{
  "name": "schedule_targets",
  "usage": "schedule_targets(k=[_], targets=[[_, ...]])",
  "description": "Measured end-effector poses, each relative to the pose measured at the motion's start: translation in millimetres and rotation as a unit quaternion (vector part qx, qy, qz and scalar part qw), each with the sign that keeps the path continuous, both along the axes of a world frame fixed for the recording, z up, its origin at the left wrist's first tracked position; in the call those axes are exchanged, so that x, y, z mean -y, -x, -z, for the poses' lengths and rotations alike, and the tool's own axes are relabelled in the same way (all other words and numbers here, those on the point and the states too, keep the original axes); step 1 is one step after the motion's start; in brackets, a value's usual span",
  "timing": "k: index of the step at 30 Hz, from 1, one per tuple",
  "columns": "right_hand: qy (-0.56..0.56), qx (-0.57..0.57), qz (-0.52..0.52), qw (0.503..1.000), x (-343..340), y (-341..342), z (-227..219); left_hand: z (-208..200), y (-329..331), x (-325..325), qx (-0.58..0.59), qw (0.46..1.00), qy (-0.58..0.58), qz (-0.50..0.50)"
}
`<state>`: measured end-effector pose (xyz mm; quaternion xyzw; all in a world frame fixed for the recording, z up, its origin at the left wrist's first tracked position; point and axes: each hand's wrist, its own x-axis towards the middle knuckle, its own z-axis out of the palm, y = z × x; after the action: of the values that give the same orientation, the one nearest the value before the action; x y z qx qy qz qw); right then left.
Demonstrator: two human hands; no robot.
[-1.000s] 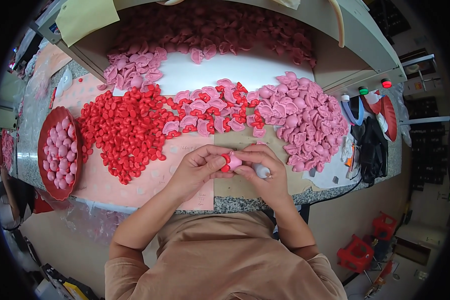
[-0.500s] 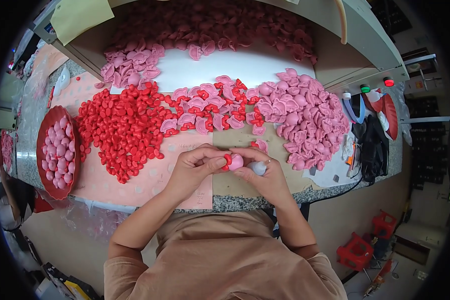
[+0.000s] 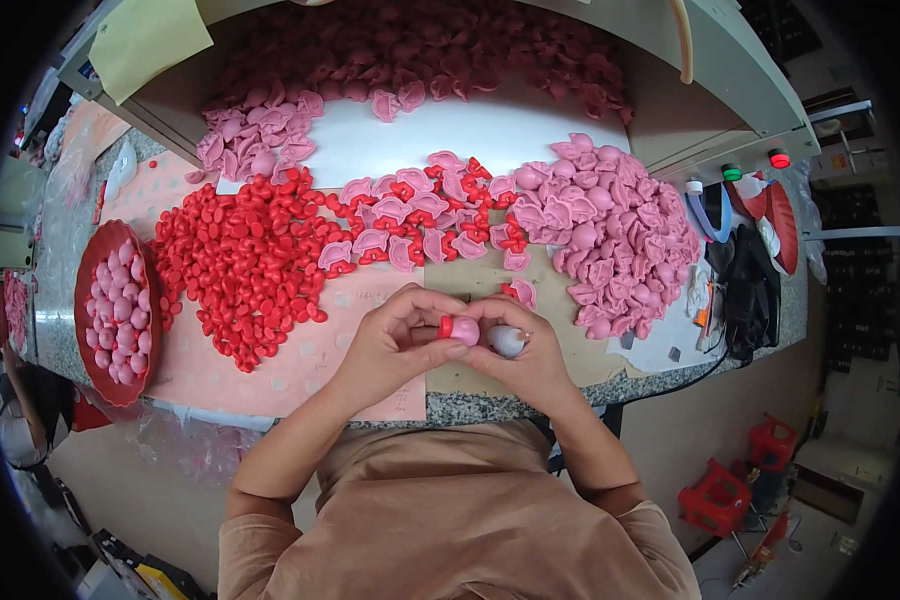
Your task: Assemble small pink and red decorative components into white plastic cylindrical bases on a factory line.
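Both my hands meet over the near edge of the table. My left hand is closed, its fingertips pinching a small rounded pink and red plastic piece. Red shows on its left side, pink on its right. My right hand is closed too, its thumb and fingertips against the same piece. A small whitish, translucent squeeze bottle is tucked in the right hand, partly covered by the fingers. Just beyond the hands lies a pink shell-shaped part with red on it.
Loose red parts are heaped at left, pink shells at right. Paired pink and red pieces lie between them. A red bowl of pink rounded pieces stands far left. Behind is a grey cabinet with buttons and more pink shells.
The pink and red piece has turned between my fingertips and shows more of its rounded pink side. The bottle has tilted slightly in my right hand. Both hands stay together in nearly the same spot.
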<state>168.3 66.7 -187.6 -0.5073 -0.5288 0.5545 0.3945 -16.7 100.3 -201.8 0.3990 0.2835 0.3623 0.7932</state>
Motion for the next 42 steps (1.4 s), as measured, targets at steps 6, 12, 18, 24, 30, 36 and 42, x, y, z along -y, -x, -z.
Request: schedule_targets(k=[6,12,18,24,30,36,42], targets=[[-0.115,0.118,0.015,0.986,-3,4,-1,3,-4,-1,-0.033,0.995,-0.09,0.001],[-0.205,0.164,0.013,0.965,-4,7,1,9,-2,1,0.003,0.995,-0.099,-0.021],[-0.182,0.125,0.017,0.975,-3,10,9,11,2,-1,-0.012,0.994,-0.105,-0.012],[0.069,-0.196,0.071,0.976,-1,8,24,-1,-7,5,0.032,0.997,-0.059,-0.034],[0.111,-0.437,0.01,0.893,3,3,28,-5,3,-5,0.013,0.999,-0.039,0.021],[0.133,-0.403,-0.015,0.905,10,3,27,-3,6,-13,0.059,0.99,0.081,0.103],[0.126,-0.401,0.018,0.907,7,6,24,-4,-2,-1,0.053,0.995,-0.055,0.061]])
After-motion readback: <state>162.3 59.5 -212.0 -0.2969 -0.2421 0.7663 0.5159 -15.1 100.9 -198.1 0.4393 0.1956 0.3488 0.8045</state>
